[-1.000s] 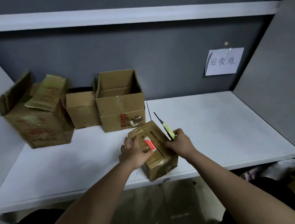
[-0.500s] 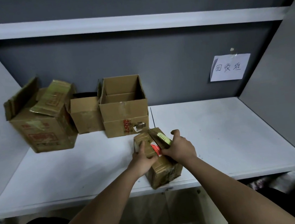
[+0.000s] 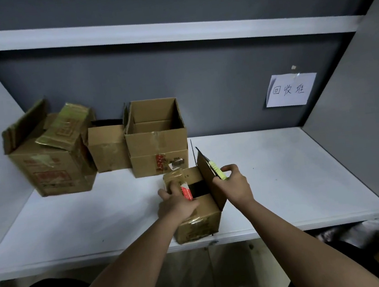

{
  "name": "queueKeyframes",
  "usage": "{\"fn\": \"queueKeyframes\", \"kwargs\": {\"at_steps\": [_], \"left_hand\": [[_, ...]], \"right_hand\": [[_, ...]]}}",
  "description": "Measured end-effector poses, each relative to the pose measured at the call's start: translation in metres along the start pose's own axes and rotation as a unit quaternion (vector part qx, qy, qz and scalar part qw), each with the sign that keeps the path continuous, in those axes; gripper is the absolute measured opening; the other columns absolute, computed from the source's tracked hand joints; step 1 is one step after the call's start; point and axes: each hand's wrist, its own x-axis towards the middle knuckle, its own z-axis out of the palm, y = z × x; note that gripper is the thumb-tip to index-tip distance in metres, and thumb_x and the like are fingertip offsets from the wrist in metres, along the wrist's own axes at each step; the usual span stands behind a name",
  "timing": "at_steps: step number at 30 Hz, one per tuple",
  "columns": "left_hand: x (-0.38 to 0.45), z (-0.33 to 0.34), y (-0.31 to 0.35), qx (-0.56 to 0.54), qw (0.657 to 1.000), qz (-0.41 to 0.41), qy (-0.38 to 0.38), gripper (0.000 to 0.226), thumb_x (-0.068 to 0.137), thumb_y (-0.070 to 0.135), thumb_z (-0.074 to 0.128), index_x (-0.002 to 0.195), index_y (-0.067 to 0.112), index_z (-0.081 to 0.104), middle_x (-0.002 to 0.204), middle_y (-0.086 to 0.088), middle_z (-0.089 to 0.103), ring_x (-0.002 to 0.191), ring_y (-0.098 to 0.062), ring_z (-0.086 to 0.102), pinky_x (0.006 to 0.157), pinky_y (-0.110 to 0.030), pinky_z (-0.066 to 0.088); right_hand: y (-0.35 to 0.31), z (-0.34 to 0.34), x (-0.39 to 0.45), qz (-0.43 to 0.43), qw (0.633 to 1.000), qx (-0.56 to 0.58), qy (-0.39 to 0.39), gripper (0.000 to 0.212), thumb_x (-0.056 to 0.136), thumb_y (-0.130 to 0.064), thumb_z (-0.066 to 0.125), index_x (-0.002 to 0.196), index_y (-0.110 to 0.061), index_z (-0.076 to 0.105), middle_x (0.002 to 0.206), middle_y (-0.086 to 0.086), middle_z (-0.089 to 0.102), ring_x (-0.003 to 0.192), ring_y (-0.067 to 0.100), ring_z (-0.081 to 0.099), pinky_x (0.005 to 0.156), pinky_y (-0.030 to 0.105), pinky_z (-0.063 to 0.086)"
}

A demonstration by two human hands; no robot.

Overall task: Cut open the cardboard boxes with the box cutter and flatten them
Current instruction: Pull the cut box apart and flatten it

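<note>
A small cardboard box [image 3: 200, 222] stands near the front edge of the white table [image 3: 294, 178]. Its right top flap [image 3: 207, 176] is raised upright and a dark gap shows between the flaps. My left hand [image 3: 176, 203] grips the left top flap by its taped edge, next to a red-and-white label. My right hand [image 3: 233, 185] holds the yellow-green box cutter [image 3: 217, 172] and is against the outer side of the raised flap. The cutter's blade is hidden behind the flap.
Three more cardboard boxes stand at the back left: a large one with ragged flaps [image 3: 51, 163], a small one [image 3: 107, 148] and an open one [image 3: 157, 142]. A paper note [image 3: 289, 89] hangs on the grey back wall. Side panels close in the table.
The box top has come open: the right flap swung up from flat to upright. My left hand has moved onto the left flap, and my right hand with the cutter has shifted right.
</note>
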Motion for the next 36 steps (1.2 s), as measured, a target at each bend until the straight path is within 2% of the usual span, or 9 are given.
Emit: {"fn": "queueKeyframes", "kwargs": {"at_steps": [5,9,14,17,21,25,30,33,36], "left_hand": [[-0.001,-0.023,-0.001,-0.065,0.997,0.023,-0.035,0.06,0.089,0.05,0.05,0.139,0.022,0.031,0.111,-0.004,0.055,0.089,-0.017,0.058,0.076,-0.03,0.049],[-0.008,-0.039,-0.007,-0.158,0.987,0.022,-0.014,0.02,0.095,0.039,0.042,0.103,0.023,0.051,0.101,-0.005,0.062,0.089,-0.026,0.063,0.087,-0.044,0.054],[-0.01,-0.049,-0.02,-0.258,0.966,-0.011,0.032,0.025,0.095,0.025,0.045,0.078,0.014,0.06,0.093,-0.014,0.066,0.093,-0.034,0.063,0.085,-0.05,0.054],[-0.01,-0.05,-0.026,-0.303,0.952,-0.036,0.032,0.025,0.095,0.019,0.043,0.083,0.008,0.062,0.096,-0.019,0.064,0.097,-0.037,0.061,0.081,-0.044,0.054],[-0.007,-0.047,-0.033,-0.357,0.931,-0.075,0.024,0.024,0.099,0.014,0.035,0.097,0.01,0.059,0.089,-0.009,0.061,0.088,-0.029,0.059,0.079,-0.04,0.052],[-0.011,-0.051,-0.036,-0.377,0.921,-0.095,-0.005,0.021,0.102,0.014,0.032,0.103,0.01,0.052,0.086,-0.007,0.058,0.077,-0.021,0.056,0.062,-0.03,0.047],[-0.012,-0.054,-0.03,-0.344,0.937,-0.063,-0.015,0.022,0.101,0.018,0.034,0.115,0.012,0.049,0.108,-0.009,0.056,0.099,-0.029,0.056,0.08,-0.042,0.053],[-0.014,-0.051,-0.025,-0.345,0.937,-0.044,-0.019,0.023,0.099,0.028,0.043,0.115,0.014,0.052,0.112,-0.01,0.06,0.098,-0.028,0.062,0.081,-0.043,0.057],[-0.012,-0.048,-0.023,-0.319,0.946,-0.031,-0.041,0.036,0.095,0.04,0.05,0.121,0.016,0.05,0.116,-0.008,0.058,0.103,-0.025,0.059,0.082,-0.041,0.057]], "right_hand": [[0.005,-0.004,-0.001,-0.021,0.999,-0.025,0.011,0.032,0.085,-0.027,0.062,0.114,-0.021,0.048,0.085,0.004,0.061,0.066,0.019,0.057,0.053,0.025,0.042],[0.01,-0.006,0.0,-0.002,0.999,0.033,0.003,0.032,0.088,-0.025,0.06,0.117,-0.019,0.049,0.092,0.005,0.061,0.075,0.022,0.059,0.06,0.029,0.043],[0.014,-0.005,-0.002,0.015,0.996,0.088,-0.001,0.031,0.089,-0.023,0.059,0.118,-0.017,0.049,0.097,0.006,0.058,0.086,0.026,0.06,0.074,0.037,0.05],[0.015,-0.004,-0.003,0.029,0.993,0.117,0.0,0.026,0.089,-0.023,0.058,0.114,-0.018,0.049,0.097,0.007,0.059,0.084,0.026,0.059,0.076,0.04,0.051],[0.018,-0.004,-0.004,0.044,0.99,0.136,-0.017,0.019,0.093,-0.023,0.053,0.11,-0.02,0.044,0.094,0.009,0.056,0.061,0.016,0.046,0.05,0.028,0.036],[0.021,-0.001,-0.003,0.073,0.983,0.166,-0.038,0.02,0.096,-0.025,0.049,0.114,-0.018,0.043,0.101,0.012,0.055,0.055,0.013,0.037,0.04,0.023,0.029],[0.015,-0.003,-0.002,0.044,0.985,0.151,-0.065,0.025,0.096,-0.026,0.051,0.115,-0.012,0.049,0.089,0.007,0.053,0.057,0.013,0.039,0.034,0.016,0.029],[0.006,-0.002,-0.005,-0.001,0.991,0.122,-0.052,0.024,0.094,-0.027,0.055,0.112,-0.011,0.054,0.084,0.0,0.054,0.063,0.014,0.048,0.046,0.02,0.038],[-0.011,-0.001,-0.008,-0.039,0.99,0.135,0.01,0.013,0.092,-0.026,0.056,0.102,-0.018,0.054,0.089,0.001,0.059,0.078,0.021,0.057,0.068,0.037,0.048]]}}
